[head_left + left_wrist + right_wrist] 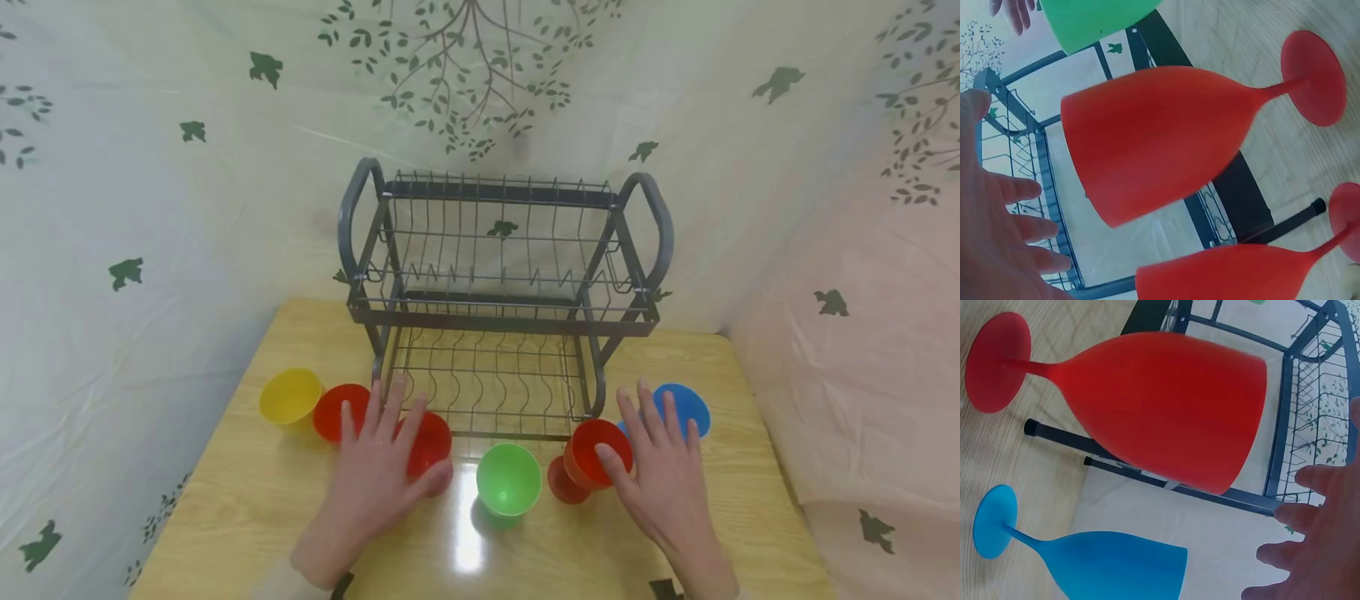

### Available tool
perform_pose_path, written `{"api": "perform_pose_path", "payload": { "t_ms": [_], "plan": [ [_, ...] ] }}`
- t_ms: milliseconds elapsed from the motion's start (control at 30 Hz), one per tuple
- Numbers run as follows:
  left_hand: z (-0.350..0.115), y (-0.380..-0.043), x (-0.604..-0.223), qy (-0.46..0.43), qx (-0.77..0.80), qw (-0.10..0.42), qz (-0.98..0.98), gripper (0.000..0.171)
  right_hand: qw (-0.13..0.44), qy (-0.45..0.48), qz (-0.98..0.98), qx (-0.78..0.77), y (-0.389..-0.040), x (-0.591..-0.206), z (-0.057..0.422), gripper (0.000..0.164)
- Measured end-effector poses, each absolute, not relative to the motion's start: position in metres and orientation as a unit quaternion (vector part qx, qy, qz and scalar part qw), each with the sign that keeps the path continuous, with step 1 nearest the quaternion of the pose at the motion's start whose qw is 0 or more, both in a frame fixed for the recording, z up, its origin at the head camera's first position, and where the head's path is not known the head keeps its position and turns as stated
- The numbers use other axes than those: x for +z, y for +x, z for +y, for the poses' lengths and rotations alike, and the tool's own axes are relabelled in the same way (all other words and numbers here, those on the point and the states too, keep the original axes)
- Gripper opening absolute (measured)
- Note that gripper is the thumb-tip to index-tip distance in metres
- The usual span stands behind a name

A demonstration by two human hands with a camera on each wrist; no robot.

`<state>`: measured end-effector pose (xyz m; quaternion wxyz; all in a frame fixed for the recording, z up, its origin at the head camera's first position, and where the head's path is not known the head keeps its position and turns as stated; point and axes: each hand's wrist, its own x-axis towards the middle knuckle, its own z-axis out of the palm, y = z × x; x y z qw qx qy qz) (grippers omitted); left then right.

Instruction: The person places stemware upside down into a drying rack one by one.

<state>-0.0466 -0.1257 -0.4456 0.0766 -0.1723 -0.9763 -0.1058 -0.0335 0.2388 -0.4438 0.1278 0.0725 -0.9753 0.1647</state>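
My left hand (pixel 371 475) is spread over two red goblets, overlapping them in the head view; the nearer red goblet (pixel 1160 137) stands upright on its stem in the left wrist view, apart from the fingers. Fingers straight, my right hand (pixel 663 471) hovers above another red goblet (pixel 1166 406) and a blue goblet (pixel 1119 565), holding neither. Between the hands stands a green goblet (pixel 508 481). A yellow goblet (pixel 291 397) is at the far left of the row, beside a red goblet (pixel 339 414).
Behind the goblets a dark two-tier dish rack (pixel 502 318) stands on the wooden table (pixel 225 500). Its lower wire shelf comes close to the row. A pale cloth (pixel 187 208) printed with leaves and branches hangs behind and around the table.
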Motion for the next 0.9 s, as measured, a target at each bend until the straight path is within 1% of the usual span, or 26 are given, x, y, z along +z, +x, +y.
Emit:
{"api": "perform_pose_path", "payload": {
  "t_ms": [233,400,467,700,900],
  "plan": [
    [-0.113,-0.044,-0.445,-0.204,-0.114,0.099,-0.967,0.089,0.121,0.078,-0.975,0.167,-0.028,-0.442,0.233,0.076],
    [-0.100,-0.043,-0.447,-0.221,-0.124,0.097,-0.962,0.088,0.115,0.078,-0.976,0.168,-0.025,-0.442,0.230,0.075],
    [-0.094,-0.041,-0.448,-0.227,-0.126,0.090,-0.962,0.088,0.115,0.080,-0.975,0.170,-0.024,-0.443,0.229,0.075],
    [-0.072,-0.039,-0.445,-0.263,-0.115,0.036,-0.957,0.090,0.110,0.080,-0.975,0.173,-0.020,-0.449,0.227,0.075],
    [-0.059,-0.042,-0.447,-0.316,-0.108,0.030,-0.942,0.090,0.111,0.078,-0.975,0.176,-0.019,-0.452,0.227,0.073]
  ]
}}
